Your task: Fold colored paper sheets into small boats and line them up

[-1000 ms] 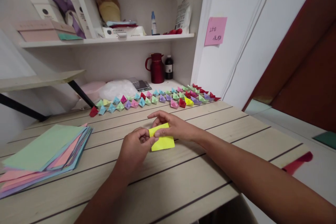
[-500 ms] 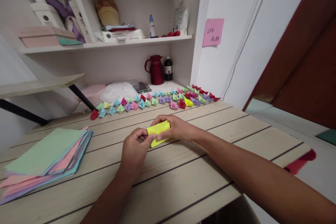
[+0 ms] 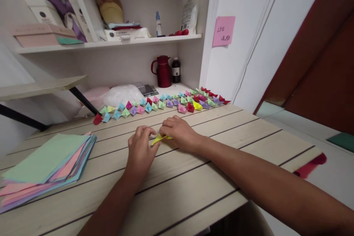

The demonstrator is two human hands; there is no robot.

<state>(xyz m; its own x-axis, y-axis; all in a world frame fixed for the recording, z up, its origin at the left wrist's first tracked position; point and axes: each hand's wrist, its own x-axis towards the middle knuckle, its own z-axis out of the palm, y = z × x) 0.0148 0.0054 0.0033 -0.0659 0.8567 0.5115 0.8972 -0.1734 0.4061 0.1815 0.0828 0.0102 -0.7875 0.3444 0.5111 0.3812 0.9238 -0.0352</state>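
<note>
A small yellow folded paper (image 3: 159, 139) lies on the wooden table (image 3: 193, 177), mostly covered by my two hands. My left hand (image 3: 141, 151) pinches its left end with curled fingers. Over its right part my right hand (image 3: 179, 132) presses down, fingers curled. Only a thin yellow strip shows between the hands. Behind them runs a row of several small folded paper pieces (image 3: 163, 104) in many colours.
A stack of coloured paper sheets (image 3: 47, 164) lies at the left. A red jug (image 3: 163, 71) and a dark bottle (image 3: 176, 70) stand at the back under a shelf (image 3: 110, 42). A red paper scrap (image 3: 309, 166) lies at the table's right edge.
The yellow paper was folded smaller and pressed flat onto the table. Both hands closed over it and moved slightly away from me.
</note>
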